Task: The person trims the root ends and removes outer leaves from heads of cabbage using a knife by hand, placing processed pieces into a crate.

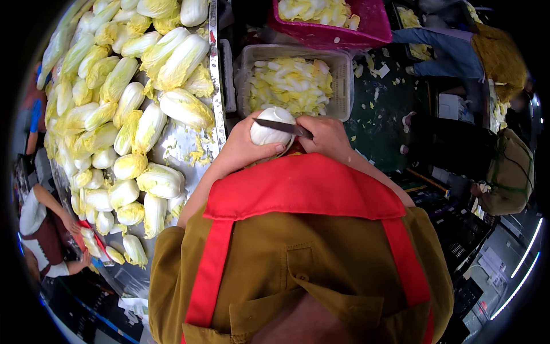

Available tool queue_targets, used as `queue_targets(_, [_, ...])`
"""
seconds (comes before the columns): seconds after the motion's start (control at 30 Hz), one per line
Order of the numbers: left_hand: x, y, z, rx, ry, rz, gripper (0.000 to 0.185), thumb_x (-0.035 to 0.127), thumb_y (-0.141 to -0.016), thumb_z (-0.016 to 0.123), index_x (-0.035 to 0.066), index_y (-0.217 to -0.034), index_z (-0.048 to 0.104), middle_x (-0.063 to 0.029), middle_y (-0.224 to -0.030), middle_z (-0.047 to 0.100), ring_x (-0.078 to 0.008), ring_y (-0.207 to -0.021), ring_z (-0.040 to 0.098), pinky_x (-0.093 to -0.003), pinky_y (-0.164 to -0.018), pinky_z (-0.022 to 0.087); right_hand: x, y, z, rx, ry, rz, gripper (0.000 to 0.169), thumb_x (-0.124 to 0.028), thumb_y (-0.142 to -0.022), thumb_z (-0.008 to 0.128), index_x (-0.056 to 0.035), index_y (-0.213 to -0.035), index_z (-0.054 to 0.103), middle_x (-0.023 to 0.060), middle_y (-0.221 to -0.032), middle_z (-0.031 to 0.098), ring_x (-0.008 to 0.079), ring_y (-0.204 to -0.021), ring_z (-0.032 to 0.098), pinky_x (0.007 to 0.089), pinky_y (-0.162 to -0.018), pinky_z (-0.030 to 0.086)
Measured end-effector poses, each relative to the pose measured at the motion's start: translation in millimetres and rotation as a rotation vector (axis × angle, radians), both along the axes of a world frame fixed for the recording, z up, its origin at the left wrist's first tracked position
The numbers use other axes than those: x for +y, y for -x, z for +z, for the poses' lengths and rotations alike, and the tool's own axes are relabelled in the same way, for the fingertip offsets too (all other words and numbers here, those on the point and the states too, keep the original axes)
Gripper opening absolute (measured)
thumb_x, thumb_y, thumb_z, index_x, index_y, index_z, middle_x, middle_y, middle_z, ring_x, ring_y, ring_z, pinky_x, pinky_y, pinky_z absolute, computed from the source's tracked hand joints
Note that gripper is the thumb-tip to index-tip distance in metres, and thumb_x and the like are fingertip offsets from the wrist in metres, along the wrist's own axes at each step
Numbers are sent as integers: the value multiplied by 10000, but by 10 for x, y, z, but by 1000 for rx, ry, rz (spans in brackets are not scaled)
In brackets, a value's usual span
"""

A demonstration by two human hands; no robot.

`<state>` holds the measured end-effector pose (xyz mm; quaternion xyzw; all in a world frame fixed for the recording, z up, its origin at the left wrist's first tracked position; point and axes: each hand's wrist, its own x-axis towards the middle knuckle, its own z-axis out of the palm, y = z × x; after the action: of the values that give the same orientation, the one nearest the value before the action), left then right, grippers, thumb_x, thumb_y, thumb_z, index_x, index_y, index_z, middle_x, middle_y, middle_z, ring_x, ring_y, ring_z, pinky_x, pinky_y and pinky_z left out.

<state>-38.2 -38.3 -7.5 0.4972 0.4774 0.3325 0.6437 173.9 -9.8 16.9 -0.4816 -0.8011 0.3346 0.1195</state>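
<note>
A napa cabbage [271, 133] sits in my left hand [243, 142], its white root end turned up towards the camera. My right hand [328, 134] grips a knife [283, 127], whose dark blade lies across the cabbage's white end. The knife's handle is mostly hidden in my fingers. Just beyond both hands stands a pale plastic crate [342, 86], lined with clear film and holding loose yellow-white cabbage leaves [292, 84]. The lower part of the held cabbage is hidden behind my red apron [300, 185].
A metal table [176, 142] on my left carries a heap of napa cabbages [129, 99]. A magenta tub [326, 38] of leaves stands behind the crate. Leaf scraps litter the dark green floor [382, 112]. Other people work across the table [43, 232] and on the right [511, 172].
</note>
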Motion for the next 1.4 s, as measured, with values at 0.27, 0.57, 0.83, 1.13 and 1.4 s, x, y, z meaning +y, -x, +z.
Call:
queue_targets(0.27, [114,-15,57,-79,-19,-67,616,265,-654,791,4,-1152,539,-103,-1021,624,-171,-924,588,-303,-857,454,-39,-34,70,-38,-41,-21,80,-151,-755,581,-87,-803,579,134,-691,612,340,-656,601,458,-576,465])
queue_targets(0.57, [86,-18,-39,-95,16,-144,591,261,-656,778,2,-1138,555,-107,-999,635,-162,-896,594,-301,-842,462,-74,-97,-58,-41,-55,35,76,-141,-770,565,-77,-808,576,139,-718,621,349,-682,605,467,-589,464])
queue_targets(0.83, [20,-69,71,109,-117,-41,612,284,-631,796,-10,-1114,564,-129,-966,643,-198,-876,618,-313,-820,479,-51,-79,-158,58,-61,-18,170,-134,-772,561,-95,-922,630,139,-786,653,338,-724,623,449,-623,483])
queue_targets(1.13, [36,-108,119,135,-92,-51,604,312,-635,801,-10,-1089,567,-153,-945,640,-215,-850,630,-325,-790,490,-71,-159,-259,127,-58,-24,185,-145,-773,559,-99,-933,640,141,-777,652,339,-710,623,438,-612,488])
queue_targets(1.4, [60,-194,150,271,-146,-82,622,316,-631,804,-12,-1099,560,-178,-964,639,-244,-868,640,-331,-794,492,-69,-210,-234,88,-7,-38,161,-155,-777,559,-85,-896,641,144,-757,645,345,-704,620,444,-618,484])
